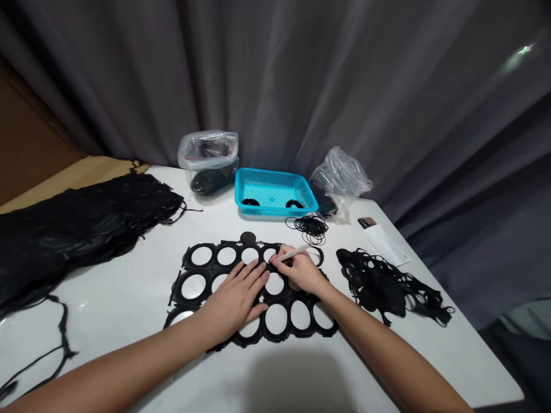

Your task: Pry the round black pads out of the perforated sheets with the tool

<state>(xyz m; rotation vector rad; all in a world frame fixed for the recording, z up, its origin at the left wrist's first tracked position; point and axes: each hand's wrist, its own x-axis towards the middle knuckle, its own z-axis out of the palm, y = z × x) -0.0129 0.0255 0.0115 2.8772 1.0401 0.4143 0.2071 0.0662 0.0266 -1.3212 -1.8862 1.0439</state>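
A black rubber sheet of joined rings lies flat on the white table, with ragged edges and round holes in rows. Across its middle my left hand rests palm down, fingers stretched out and pressing on the rings. My right hand grips a slim whitish pen-like tool, its tip down at a ring in the back row. The tip itself is hidden by my fingers. Just behind this hand sits a loose bundle of thin black rubber loops.
Behind stands a blue basket with black rings inside, between two clear plastic bags. Stacked black sheets lie left. Black scraps and a white paper piece are right. A grey curtain hangs behind.
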